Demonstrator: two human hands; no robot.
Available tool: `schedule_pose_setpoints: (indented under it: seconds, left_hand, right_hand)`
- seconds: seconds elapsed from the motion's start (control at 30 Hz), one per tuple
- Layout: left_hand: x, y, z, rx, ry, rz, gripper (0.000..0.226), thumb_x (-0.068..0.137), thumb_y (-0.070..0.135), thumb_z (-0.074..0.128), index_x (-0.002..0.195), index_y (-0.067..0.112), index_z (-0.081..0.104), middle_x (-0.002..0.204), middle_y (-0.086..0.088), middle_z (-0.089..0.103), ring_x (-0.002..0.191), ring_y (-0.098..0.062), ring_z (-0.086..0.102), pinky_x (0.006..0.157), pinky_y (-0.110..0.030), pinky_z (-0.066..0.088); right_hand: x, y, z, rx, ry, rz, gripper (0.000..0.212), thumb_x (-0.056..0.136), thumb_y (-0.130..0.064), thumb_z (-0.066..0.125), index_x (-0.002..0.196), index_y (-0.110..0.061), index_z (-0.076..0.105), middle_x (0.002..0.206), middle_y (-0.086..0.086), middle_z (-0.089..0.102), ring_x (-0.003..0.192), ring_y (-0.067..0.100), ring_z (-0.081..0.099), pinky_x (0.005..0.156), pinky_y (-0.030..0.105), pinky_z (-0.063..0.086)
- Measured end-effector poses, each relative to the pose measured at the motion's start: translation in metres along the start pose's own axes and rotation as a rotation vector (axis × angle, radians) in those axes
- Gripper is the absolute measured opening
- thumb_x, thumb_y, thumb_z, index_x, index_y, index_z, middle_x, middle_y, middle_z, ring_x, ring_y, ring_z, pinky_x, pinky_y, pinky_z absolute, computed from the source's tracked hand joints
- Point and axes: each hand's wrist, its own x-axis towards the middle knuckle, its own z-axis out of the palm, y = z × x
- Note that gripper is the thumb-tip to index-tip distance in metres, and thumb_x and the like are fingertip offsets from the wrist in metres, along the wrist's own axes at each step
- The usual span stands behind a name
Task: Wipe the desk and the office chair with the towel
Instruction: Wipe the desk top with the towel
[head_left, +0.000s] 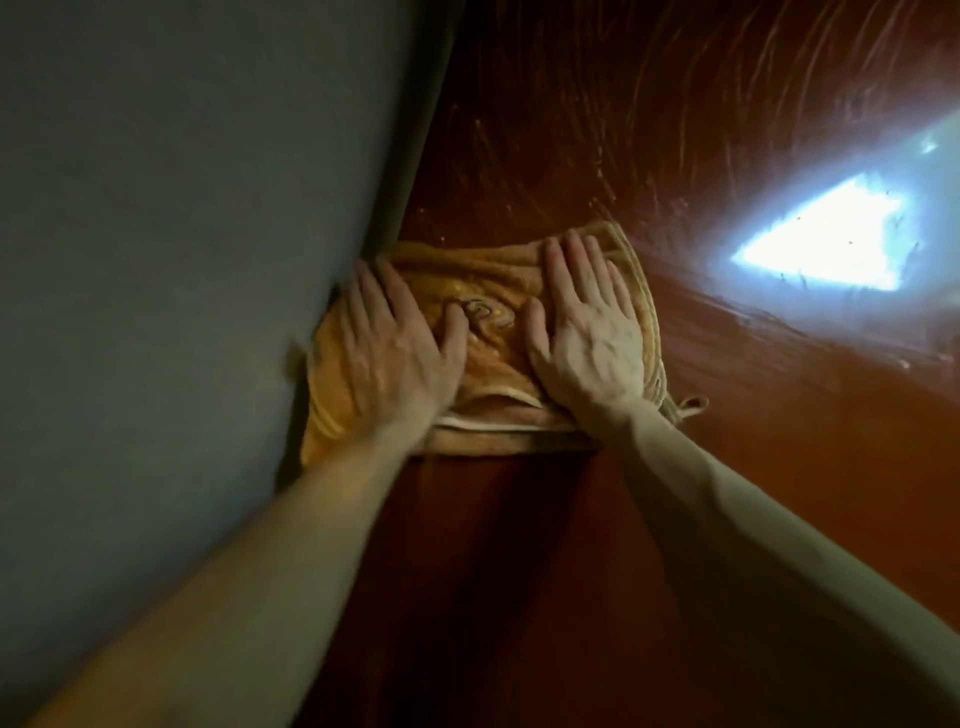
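Two bare forearms reach in from the bottom edge, the left forearm (234, 545) along the left side and the right forearm (753, 519) coming in from the lower right. Between them is a bare stretch of the reddish-brown desk (519, 571), dark and glossy.

Further out, both hands lie palm down on a folded orange towel (493, 322), which rests flat on the desk. The left hand (400, 338) presses on the towel's left part, its fingers straight and close together, with the fingertips up against a grey surface (156, 260) that fills the left side of the view. This is perhaps a wall or a panel, but the blur makes it hard to say. The right hand (587, 332) presses on the towel's right part with its fingers straight and slightly spread, the tips near the far hem. Neither hand curls round the cloth. A strip of patterned towel shows between the two hands. At the towel's near right corner a small loop (693, 404) sticks out onto the desk.

Beyond the towel the desk top carries curved pale streaks (571, 130). To the far right a bright white-blue patch of reflected light (831, 249) glares off the surface.
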Motion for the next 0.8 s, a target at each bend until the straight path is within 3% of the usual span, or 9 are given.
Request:
schedule_pose_setpoints:
  seconds: [0.1,0.2,0.27,0.37,0.43,0.6,0.8]
  left_hand:
    - [0.043,-0.008,-0.005,0.036,-0.034,0.248,0.093,0.098,0.067,0.021,0.162,0.000,0.012,0.170,-0.023,0.011,0.159,-0.032,0.009,0.129,-0.050,0.013]
    - [0.033,-0.004,-0.004,0.091,0.035,0.303,0.089,0.102,0.064,0.019,0.162,-0.001,0.013,0.169,-0.026,0.007,0.159,-0.034,0.003,0.129,-0.054,0.008]
    - [0.023,-0.003,-0.005,0.123,0.112,0.264,0.088,0.104,0.064,0.019,0.161,-0.003,0.015,0.169,-0.028,0.007,0.159,-0.036,0.003,0.129,-0.053,0.003]
    - [0.019,0.011,-0.001,-0.010,0.083,0.022,0.096,0.097,0.069,0.014,0.161,-0.002,0.015,0.167,-0.028,0.017,0.157,-0.038,0.014,0.129,-0.052,0.007]
    - [0.032,0.025,0.006,-0.042,0.096,-0.065,0.101,0.093,0.073,0.013,0.161,-0.002,0.016,0.166,-0.027,0.023,0.154,-0.039,0.022,0.127,-0.051,0.016]
    - [0.073,0.036,0.011,0.050,0.105,0.140,0.100,0.094,0.074,0.013,0.162,0.000,0.013,0.169,-0.024,0.016,0.157,-0.037,0.017,0.126,-0.050,0.017]
    - [0.088,0.039,0.009,0.071,0.068,0.232,0.104,0.092,0.078,0.015,0.163,0.003,0.006,0.171,-0.022,0.005,0.159,-0.033,0.008,0.129,-0.048,0.010]
  right_hand:
    - [-0.009,-0.009,0.004,0.023,0.086,0.196,0.069,0.104,-0.045,0.033,0.165,-0.015,0.022,0.172,0.008,0.019,0.160,0.019,0.009,0.131,0.037,0.006]
    - [-0.010,-0.009,-0.003,0.071,0.061,0.144,0.076,0.102,-0.047,0.038,0.166,-0.013,0.015,0.173,0.010,0.013,0.161,0.023,0.005,0.131,0.042,0.006]
    - [-0.013,0.001,-0.008,0.056,-0.007,-0.110,0.079,0.101,-0.049,0.042,0.165,-0.011,0.015,0.173,0.015,0.007,0.161,0.028,0.001,0.130,0.051,0.005]
    - [-0.006,0.028,-0.019,-0.145,-0.074,-0.573,0.072,0.103,-0.050,0.042,0.163,-0.013,0.029,0.171,0.021,0.013,0.160,0.036,0.006,0.128,0.060,0.007]
    - [0.011,0.041,-0.018,-0.205,-0.087,-0.636,0.075,0.102,-0.056,0.038,0.162,-0.012,0.029,0.171,0.022,0.014,0.160,0.036,0.006,0.128,0.059,0.006]
    - [0.031,0.044,-0.008,-0.140,-0.157,-0.527,0.082,0.099,-0.061,0.036,0.165,-0.016,0.019,0.172,0.014,0.014,0.161,0.027,0.006,0.130,0.050,0.010]
    - [0.014,0.041,-0.008,-0.101,-0.110,-0.272,0.081,0.098,-0.068,0.034,0.166,-0.027,0.017,0.174,0.009,0.010,0.161,0.023,0.002,0.130,0.046,0.007]
